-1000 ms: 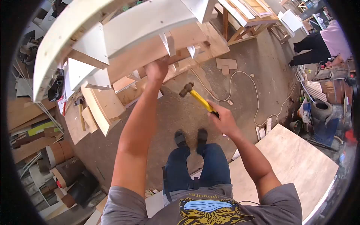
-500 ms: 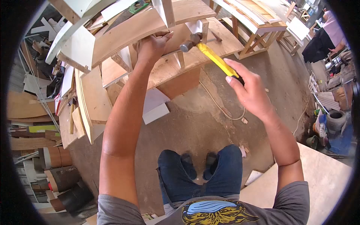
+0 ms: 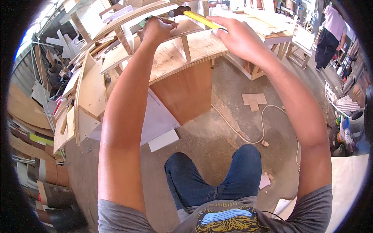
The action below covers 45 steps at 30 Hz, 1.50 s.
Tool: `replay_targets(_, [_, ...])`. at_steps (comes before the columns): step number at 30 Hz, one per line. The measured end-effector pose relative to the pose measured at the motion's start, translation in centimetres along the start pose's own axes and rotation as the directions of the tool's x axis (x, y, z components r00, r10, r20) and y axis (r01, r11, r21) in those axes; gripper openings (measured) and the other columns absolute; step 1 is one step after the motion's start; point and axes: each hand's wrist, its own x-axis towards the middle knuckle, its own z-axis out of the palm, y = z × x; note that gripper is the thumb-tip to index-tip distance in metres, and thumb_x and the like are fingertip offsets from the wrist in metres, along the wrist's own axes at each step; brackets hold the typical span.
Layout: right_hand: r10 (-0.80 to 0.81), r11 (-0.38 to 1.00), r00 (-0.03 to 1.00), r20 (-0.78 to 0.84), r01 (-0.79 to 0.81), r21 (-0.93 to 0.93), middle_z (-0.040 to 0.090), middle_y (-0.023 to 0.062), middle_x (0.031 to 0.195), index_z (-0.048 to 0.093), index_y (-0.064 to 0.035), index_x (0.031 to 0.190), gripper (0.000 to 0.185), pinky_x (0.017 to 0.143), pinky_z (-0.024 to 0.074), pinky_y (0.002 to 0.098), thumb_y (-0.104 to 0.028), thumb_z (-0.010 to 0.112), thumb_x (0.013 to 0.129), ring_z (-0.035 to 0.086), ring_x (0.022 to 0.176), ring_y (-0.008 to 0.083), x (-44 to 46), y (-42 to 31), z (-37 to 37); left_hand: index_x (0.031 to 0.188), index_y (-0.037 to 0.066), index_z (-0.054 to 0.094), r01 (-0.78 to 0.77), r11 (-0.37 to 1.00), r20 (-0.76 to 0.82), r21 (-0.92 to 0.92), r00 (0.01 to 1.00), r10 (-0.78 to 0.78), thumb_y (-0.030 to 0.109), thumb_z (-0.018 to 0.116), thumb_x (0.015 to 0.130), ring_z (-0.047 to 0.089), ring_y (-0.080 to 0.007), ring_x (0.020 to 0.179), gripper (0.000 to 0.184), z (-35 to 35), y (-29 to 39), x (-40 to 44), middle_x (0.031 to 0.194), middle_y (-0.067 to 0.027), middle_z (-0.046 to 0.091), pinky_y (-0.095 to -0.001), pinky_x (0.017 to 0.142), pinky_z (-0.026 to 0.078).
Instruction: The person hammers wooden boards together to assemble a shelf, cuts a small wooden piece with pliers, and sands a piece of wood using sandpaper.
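My left hand (image 3: 156,32) is closed at the shelf-like wooden frame (image 3: 171,58), its fingertips pinching a thin dark nail (image 3: 174,21). Wrapped around the yellow handle of a hammer (image 3: 200,18) is my right hand (image 3: 239,37). The hammer's dark metal head is above and close to the left fingertips, with a small gap showing. Plywood strips joined by short upright blocks make up the frame. Something green, partly covered by my left hand, lies behind it.
A brown panel (image 3: 190,95) stands under the frame, beside a white board (image 3: 163,140) on the floor. A pale cable (image 3: 233,126) curls near wood scraps (image 3: 254,100). Stacked offcuts fill the left side. Another person (image 3: 330,35) stands far right, near a wooden workbench (image 3: 268,33).
The view has shifted, with the frame and both hands now higher in it. The hammer head has come nearer my left fingertips. The other person, bent before, now stands more upright.
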Motion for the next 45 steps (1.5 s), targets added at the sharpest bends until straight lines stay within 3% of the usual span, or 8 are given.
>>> replay_targets(3, [0.066,0.998,0.996,0.053,-0.066,0.009,0.075,0.0242,0.114,0.062,-0.0145,0.149,0.045,0.093,0.0549,0.0441,-0.017,0.058,0.104,0.074,0.099,0.0358,0.8,-0.9,0.2,0.107,0.027,0.087,0.079,0.997,0.123,0.015,0.989,-0.080,0.050,0.080,0.088,0.075,-0.0305,0.108,0.031,-0.5,-0.1,0.7,0.108,-0.0086,0.082,-0.0431,0.101,0.054])
replay_targets(6, [-0.018,1.000,1.000,0.020,0.018,-0.006,0.077,0.0231,0.104,0.062,-0.0168,0.150,0.047,0.088,0.0565,0.0448,-0.014,0.057,0.103,0.075,0.092,0.0339,2.2,-0.3,0.8,0.107,0.028,0.087,0.099,0.994,0.090,0.054,0.990,-0.104,0.052,0.081,0.087,0.074,-0.0320,0.112,0.031,-0.6,0.2,0.4,0.113,-0.0086,0.081,-0.0471,0.101,0.053])
replay_targets(7, [-0.022,1.000,0.999,0.031,0.023,-0.019,0.077,0.0234,0.105,0.063,-0.0161,0.149,0.047,0.088,0.0572,0.0445,-0.013,0.056,0.102,0.076,0.094,0.0333,2.5,-0.5,0.8,0.102,0.014,0.087,-0.002,1.000,-0.017,0.010,1.000,0.002,0.040,0.089,0.086,0.070,-0.0211,0.070,0.031,-0.3,0.1,0.2,0.083,-0.0118,0.080,-0.0385,0.073,0.057])
replay_targets(10, [0.043,0.998,0.995,0.085,-0.040,-0.041,0.076,0.0239,0.109,0.064,-0.0152,0.147,0.047,0.093,0.0575,0.0445,-0.011,0.057,0.101,0.076,0.101,0.0343,3.0,-1.9,-0.1,0.107,0.029,0.087,0.081,0.995,0.097,0.054,0.992,-0.086,0.050,0.080,0.089,0.074,-0.0320,0.111,0.029,-0.7,0.2,0.3,0.114,-0.0060,0.081,-0.0474,0.100,0.053])
replay_targets(31, [0.015,1.000,0.992,0.123,-0.013,-0.023,0.077,0.0211,0.111,0.063,-0.0167,0.149,0.050,0.097,0.0551,0.0411,-0.013,0.060,0.100,0.075,0.102,0.0284,4.3,-1.0,0.3,0.104,0.016,0.087,0.006,1.000,0.023,-0.014,1.000,-0.005,0.039,0.087,0.087,0.074,-0.0272,0.082,0.028,-0.4,0.3,0.0,0.094,-0.0159,0.081,-0.0389,0.081,0.058])
replay_targets(37, [0.059,0.998,0.988,0.140,-0.058,-0.014,0.077,0.0206,0.109,0.063,-0.0173,0.150,0.050,0.096,0.0553,0.0412,-0.014,0.060,0.100,0.075,0.101,0.0272,4.0,-1.4,0.7,0.105,0.032,0.087,0.110,0.992,0.116,0.058,0.986,-0.116,0.048,0.081,0.089,0.072,-0.0291,0.114,0.024,-0.4,0.2,0.4,0.112,-0.0008,0.082,-0.0653,0.111,0.037])
replay_targets(40, [0.075,0.997,0.984,0.164,-0.072,-0.024,0.077,0.0198,0.107,0.063,-0.0178,0.151,0.051,0.094,0.0559,0.0411,-0.013,0.060,0.100,0.075,0.099,0.0256,4.2,-1.9,0.2,0.107,0.017,0.086,0.005,1.000,0.042,0.018,0.999,-0.006,0.040,0.084,0.089,0.076,-0.0291,0.089,0.029,-0.5,0.3,-0.1,0.100,-0.0138,0.082,-0.0406,0.086,0.058])
replay_targets(45, [0.111,0.993,0.975,0.190,-0.103,-0.054,0.076,0.0183,0.103,0.062,-0.0179,0.152,0.052,0.085,0.0579,0.0382,-0.013,0.060,0.100,0.074,0.086,0.0217,3.8,-3.2,-0.9,0.107,0.018,0.086,0.003,0.998,0.032,0.057,0.999,-0.004,0.040,0.083,0.090,0.076,-0.0293,0.089,0.028,-0.7,0.7,-0.5,0.102,-0.0130,0.082,-0.0415,0.087,0.058])
